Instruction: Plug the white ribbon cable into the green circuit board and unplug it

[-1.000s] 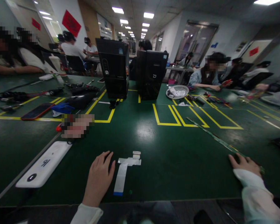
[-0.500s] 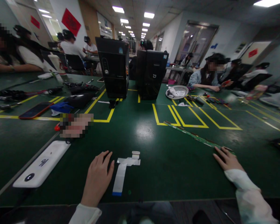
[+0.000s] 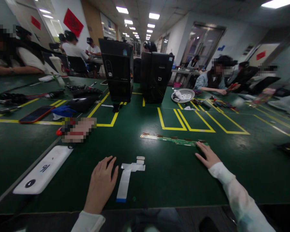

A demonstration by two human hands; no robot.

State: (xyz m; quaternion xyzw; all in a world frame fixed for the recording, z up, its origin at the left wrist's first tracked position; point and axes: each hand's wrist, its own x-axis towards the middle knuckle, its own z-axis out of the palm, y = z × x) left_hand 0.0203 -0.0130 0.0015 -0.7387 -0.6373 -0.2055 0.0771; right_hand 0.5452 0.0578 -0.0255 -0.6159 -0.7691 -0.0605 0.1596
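Observation:
A long, narrow green circuit board (image 3: 174, 140) lies across the table in the head view. My right hand (image 3: 209, 156) has its fingers over the board's right end, with the thumb on the near side; the fingertips' underside is hidden. On the left, my left hand (image 3: 102, 180) rests palm down with its fingers loosely stretched and holds nothing. Just right of it lies a white flat ribbon cable (image 3: 124, 185), branched, with a blue-tipped end and a connector at its top.
Left of my left hand is a white power bank (image 3: 44, 169). Two black computer towers (image 3: 117, 72) stand at the back. A white basket (image 3: 183, 95) with small parts is right of them. A phone (image 3: 36, 114) and cables lie left. Other people sit around.
My right hand has moved left with the circuit board, which has swung from a steep slant to nearly level. My left hand and the ribbon cable have stayed put.

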